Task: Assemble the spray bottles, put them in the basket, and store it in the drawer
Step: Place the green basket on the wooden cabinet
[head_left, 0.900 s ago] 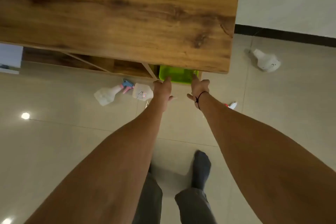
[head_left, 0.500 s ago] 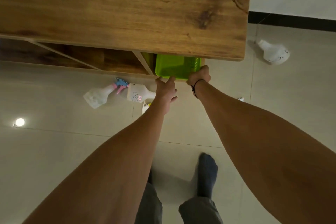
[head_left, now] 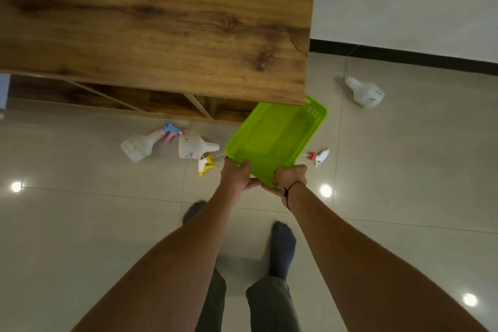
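Note:
An empty lime-green basket (head_left: 272, 140) is tilted in the air below the wooden cabinet's front right corner. My left hand (head_left: 235, 174) and my right hand (head_left: 289, 178) both grip its near rim. On the floor lie a clear bottle with a pink-and-blue sprayer (head_left: 147, 141), a white bottle without a sprayer (head_left: 194, 146), a loose yellow-and-white spray head (head_left: 205, 166), a loose red-and-white spray head (head_left: 319, 156), and another white bottle (head_left: 365, 91) far right.
The wooden cabinet top (head_left: 151, 21) fills the upper left, with open compartments (head_left: 172, 101) beneath it. Glossy tiled floor surrounds my two feet (head_left: 281, 248). A white wall with a dark skirting (head_left: 404, 55) stands at the upper right.
Both hands have pulled the green basket out from under the cabinet top toward me, and it now shows almost fully, turned to the right.

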`<move>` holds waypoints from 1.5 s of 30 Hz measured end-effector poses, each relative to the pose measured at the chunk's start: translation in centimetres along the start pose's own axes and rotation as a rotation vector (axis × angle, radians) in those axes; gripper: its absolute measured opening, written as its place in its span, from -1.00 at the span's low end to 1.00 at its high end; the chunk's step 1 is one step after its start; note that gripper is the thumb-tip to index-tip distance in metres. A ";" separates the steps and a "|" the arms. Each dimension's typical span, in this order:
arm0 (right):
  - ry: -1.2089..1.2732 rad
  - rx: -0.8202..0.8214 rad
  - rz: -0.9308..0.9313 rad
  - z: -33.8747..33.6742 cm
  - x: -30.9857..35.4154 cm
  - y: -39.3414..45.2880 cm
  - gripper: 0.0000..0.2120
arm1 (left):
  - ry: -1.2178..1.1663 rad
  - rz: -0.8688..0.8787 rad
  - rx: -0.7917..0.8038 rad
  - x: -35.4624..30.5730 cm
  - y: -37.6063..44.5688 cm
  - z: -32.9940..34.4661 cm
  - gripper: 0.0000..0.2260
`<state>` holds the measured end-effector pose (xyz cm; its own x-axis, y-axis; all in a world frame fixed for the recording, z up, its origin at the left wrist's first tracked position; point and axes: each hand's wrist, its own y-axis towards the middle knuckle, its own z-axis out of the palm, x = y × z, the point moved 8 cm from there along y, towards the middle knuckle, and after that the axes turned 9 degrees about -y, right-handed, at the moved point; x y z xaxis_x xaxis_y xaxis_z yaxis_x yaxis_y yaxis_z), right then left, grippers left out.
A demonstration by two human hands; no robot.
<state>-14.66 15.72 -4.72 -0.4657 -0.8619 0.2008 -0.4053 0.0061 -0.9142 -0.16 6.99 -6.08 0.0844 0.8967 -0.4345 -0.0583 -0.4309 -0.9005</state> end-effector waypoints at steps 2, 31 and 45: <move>0.013 0.031 0.018 -2.5 -1.0 -1.6 -0.64 | 0.064 0.007 0.041 0.1 -2.7 0.7 -0.54; 0.369 0.177 -0.281 -11.6 16.2 -18.4 -0.79 | 0.514 0.300 0.197 -26.6 -19.0 -1.8 -0.69; 0.201 0.036 -0.405 -3.7 27.3 -16.0 -0.60 | 0.703 0.584 -0.041 -37.9 -11.4 -7.4 -0.83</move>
<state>-23.81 -6.06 16.67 -0.4206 -0.6753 0.6058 -0.5601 -0.3321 -0.7590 4.71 -22.80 20.54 0.6395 0.2727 -0.7188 -0.2476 -0.8121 -0.5284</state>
